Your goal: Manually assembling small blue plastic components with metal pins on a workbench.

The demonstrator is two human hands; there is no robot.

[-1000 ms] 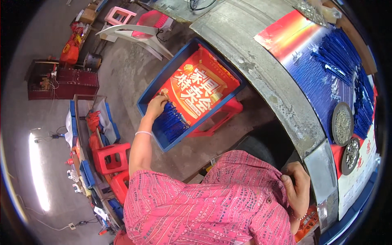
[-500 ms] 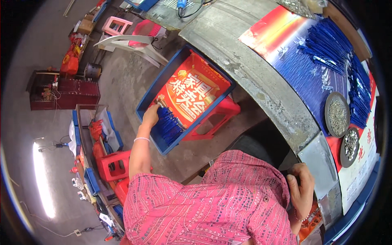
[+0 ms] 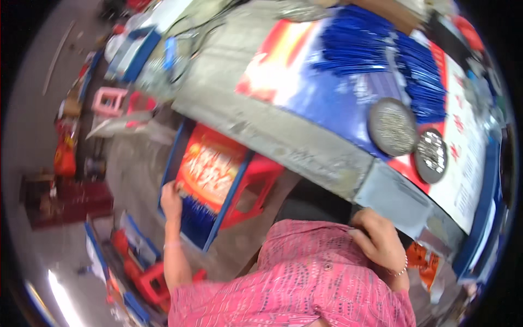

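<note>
My left hand (image 3: pixel 171 201) reaches down to the left side of a blue tray (image 3: pixel 238 179), beside a row of thin blue strips (image 3: pixel 197 215). Motion blur smears its fingers, so I cannot tell whether they pinch anything. A red and orange printed sheet (image 3: pixel 210 166) lines the tray, which rests on a red stool (image 3: pixel 253 191). Near the corner of the worktable (image 3: pixel 305 163), my right hand (image 3: pixel 378 240) is loosely bent, thumb apart from the fingers, with nothing visible in it.
Bundles of blue strips (image 3: pixel 357 41) lie on printed sheets across the table. Two dark round dishes (image 3: pixel 392 128) hold small metal pieces. A blue tool (image 3: pixel 170 53) with a cable lies at the far left. Red stools (image 3: pixel 152 283) and shelving stand left of me.
The view has swung, so the table and dishes appear farther left and the tray lower left. My left hand stays at the tray's left side. My right hand remains near the table corner.
</note>
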